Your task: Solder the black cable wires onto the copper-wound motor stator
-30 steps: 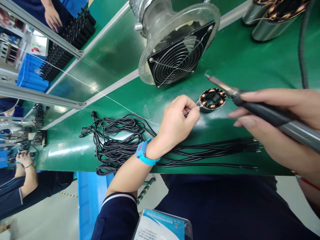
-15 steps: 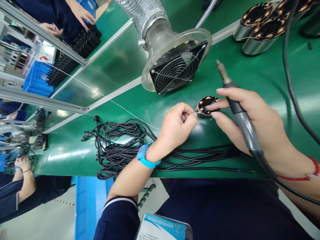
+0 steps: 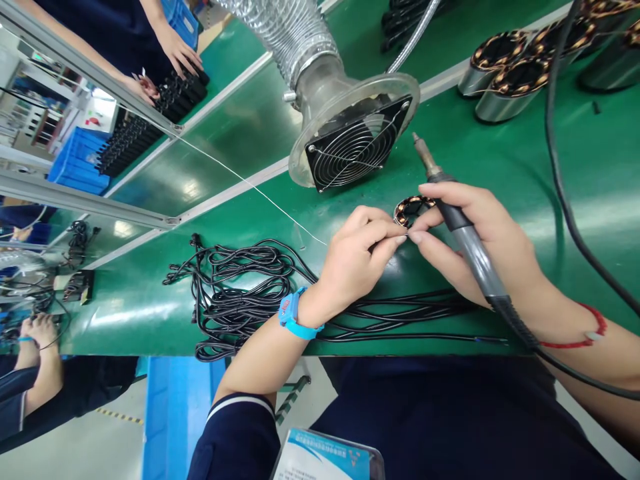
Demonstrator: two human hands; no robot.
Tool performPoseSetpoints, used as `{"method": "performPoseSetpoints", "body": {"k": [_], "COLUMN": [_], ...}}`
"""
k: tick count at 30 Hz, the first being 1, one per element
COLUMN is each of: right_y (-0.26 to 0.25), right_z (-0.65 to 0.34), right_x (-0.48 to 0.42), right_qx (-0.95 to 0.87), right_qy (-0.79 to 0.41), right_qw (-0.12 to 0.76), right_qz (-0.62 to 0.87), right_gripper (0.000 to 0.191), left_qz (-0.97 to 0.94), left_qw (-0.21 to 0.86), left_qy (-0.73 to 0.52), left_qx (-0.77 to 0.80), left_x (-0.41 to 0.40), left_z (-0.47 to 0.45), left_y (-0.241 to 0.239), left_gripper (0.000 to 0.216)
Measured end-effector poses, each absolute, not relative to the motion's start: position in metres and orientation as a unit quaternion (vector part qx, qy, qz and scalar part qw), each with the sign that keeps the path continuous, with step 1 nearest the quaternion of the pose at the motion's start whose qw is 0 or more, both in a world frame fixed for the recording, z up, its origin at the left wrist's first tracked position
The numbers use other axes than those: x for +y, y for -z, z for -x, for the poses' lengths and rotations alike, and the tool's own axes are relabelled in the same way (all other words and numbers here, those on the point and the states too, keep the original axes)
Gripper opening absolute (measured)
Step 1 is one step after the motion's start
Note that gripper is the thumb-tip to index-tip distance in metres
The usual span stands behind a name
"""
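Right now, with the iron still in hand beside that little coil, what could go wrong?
1. The right hand grips the soldering iron while its fingertips pinch at the stator; the tip points toward the fan grille and could swing.
2. The left hand rests over the black cables; a snag might drag them.
3. The iron's cord trails over the table edge.

Badge card (image 3: 327, 457) at the chest, white print too blurred to read

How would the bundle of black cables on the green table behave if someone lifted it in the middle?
The black cables would probably sag and trail, since they lie in loose loops. They look thin, so likely light. Tangled strands may drag along together across the green table.
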State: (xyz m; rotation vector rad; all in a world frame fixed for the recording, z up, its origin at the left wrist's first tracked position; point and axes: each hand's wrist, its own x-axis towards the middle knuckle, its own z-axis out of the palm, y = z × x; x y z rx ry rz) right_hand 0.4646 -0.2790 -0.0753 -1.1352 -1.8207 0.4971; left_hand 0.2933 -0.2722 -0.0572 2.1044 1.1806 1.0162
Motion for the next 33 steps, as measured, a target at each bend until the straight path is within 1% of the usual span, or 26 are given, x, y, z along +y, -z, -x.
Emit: {"method": "performPoseSetpoints", "body": {"k": [3, 6, 9, 12, 15, 17, 21, 24, 28, 30, 33], "right_y": [0.076, 0.077, 0.079, 0.080, 0.079, 0.078, 0.077, 0.080, 0.076, 0.070, 0.066], "right_z": [-0.463, -0.467, -0.480, -0.492, -0.493, -0.487, -0.469, -0.463, -0.471, -0.476, -0.482], "right_x": [-0.276, -0.272, -0.267, -0.263, -0.260, -0.258, -0.254, -0.254, -0.267, -0.280, -0.302], "right_qx": [-0.729, -0.746, -0.792, -0.822, -0.830, -0.831, -0.819, -0.822, -0.823, -0.797, -0.737], "right_qy": [-0.209, -0.199, -0.172, -0.151, -0.118, -0.106, -0.114, -0.082, -0.077, -0.085, -0.130], "right_qw": [0.458, 0.448, 0.417, 0.379, 0.363, 0.363, 0.377, 0.375, 0.368, 0.385, 0.429], "right_qz": [0.463, 0.451, 0.412, 0.397, 0.407, 0.409, 0.418, 0.421, 0.426, 0.458, 0.507], "right_gripper": [0.046, 0.045, 0.046, 0.047, 0.041, 0.038, 0.040, 0.039, 0.049, 0.049, 0.046], "left_qz": [-0.791, -0.788, -0.762, -0.724, -0.693, -0.682, -0.666, -0.668, -0.686, -0.689, -0.693], "left_qw": [0.229, 0.219, 0.259, 0.317, 0.352, 0.363, 0.369, 0.367, 0.363, 0.366, 0.366], "left_qy": [-0.346, -0.362, -0.370, -0.349, -0.338, -0.336, -0.337, -0.338, -0.343, -0.347, -0.356], "left_qx": [0.449, 0.447, 0.464, 0.503, 0.530, 0.540, 0.554, 0.552, 0.529, 0.521, 0.509], "left_x": [-0.273, -0.274, -0.272, -0.269, -0.266, -0.264, -0.261, -0.261, -0.263, -0.264, -0.265], "left_z": [-0.293, -0.293, -0.292, -0.291, -0.291, -0.290, -0.289, -0.288, -0.288, -0.289, -0.290], "left_y": [0.057, 0.056, 0.055, 0.054, 0.053, 0.053, 0.051, 0.051, 0.054, 0.056, 0.058], "left_gripper": [0.006, 0.013, 0.015, 0.014, 0.012, 0.013, 0.013, 0.013, 0.013, 0.014, 0.015]}}
